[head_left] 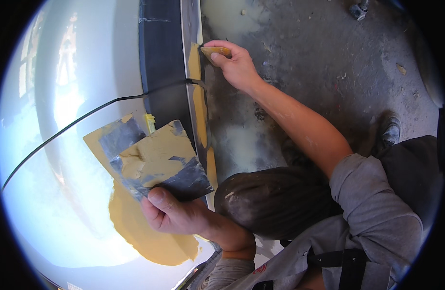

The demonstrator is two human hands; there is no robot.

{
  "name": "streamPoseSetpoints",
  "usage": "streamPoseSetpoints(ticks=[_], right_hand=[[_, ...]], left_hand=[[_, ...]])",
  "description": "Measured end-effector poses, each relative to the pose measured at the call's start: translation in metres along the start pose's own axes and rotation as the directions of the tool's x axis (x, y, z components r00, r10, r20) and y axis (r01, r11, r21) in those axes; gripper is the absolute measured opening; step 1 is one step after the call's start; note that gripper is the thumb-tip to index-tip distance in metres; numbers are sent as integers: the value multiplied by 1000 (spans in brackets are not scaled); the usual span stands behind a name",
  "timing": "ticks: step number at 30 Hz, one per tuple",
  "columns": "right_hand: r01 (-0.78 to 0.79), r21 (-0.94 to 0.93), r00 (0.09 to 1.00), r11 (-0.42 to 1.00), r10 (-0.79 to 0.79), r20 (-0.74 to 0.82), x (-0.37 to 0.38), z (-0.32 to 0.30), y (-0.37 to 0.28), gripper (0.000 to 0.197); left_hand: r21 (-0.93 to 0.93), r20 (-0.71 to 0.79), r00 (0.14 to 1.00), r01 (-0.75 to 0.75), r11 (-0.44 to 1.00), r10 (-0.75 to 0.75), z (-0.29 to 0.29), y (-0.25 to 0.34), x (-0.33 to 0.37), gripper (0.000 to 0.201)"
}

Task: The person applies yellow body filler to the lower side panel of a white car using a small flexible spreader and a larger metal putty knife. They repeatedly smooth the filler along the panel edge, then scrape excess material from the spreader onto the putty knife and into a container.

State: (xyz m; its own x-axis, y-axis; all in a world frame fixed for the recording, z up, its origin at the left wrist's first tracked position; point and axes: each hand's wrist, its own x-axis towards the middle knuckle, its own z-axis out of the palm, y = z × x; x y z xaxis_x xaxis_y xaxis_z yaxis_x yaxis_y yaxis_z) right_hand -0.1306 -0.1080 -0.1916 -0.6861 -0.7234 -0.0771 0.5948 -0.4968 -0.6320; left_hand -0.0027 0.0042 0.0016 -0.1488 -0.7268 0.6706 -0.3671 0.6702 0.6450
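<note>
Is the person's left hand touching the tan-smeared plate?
Touching. The head view shows the left hand holding the tan-smeared plate, its thumb over the lower edge.

In my left hand (176, 212), I tilt what look like two overlapping dark plates (186, 181) smeared with tan putty (157, 149); my right hand (238, 67) pinches a small yellowish spreader (216, 50) just beside the putty-streaked car body (87, 159).

Dk grey flr (304, 58) w/ pale patches (244, 142) & sm. yellowish scrap (401, 69).
</note>
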Motion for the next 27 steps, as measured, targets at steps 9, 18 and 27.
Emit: streamPoseSetpoints(ticks=[9,18,27], right_hand=[[115,-133,992,984,-106,70,-37,9,12,23],[100,-389,993,916,-118,-23,6,-5,-17,22],[409,-602,894,685,-434,113,-39,17,-11,26]], left_hand=[[-32,-125,992,24,999,-28,20,7,-3,34],[6,-82,996,24,1000,-24,17,5,0,34],[-8,-78,996,32,999,-33,12,5,-1,32]])
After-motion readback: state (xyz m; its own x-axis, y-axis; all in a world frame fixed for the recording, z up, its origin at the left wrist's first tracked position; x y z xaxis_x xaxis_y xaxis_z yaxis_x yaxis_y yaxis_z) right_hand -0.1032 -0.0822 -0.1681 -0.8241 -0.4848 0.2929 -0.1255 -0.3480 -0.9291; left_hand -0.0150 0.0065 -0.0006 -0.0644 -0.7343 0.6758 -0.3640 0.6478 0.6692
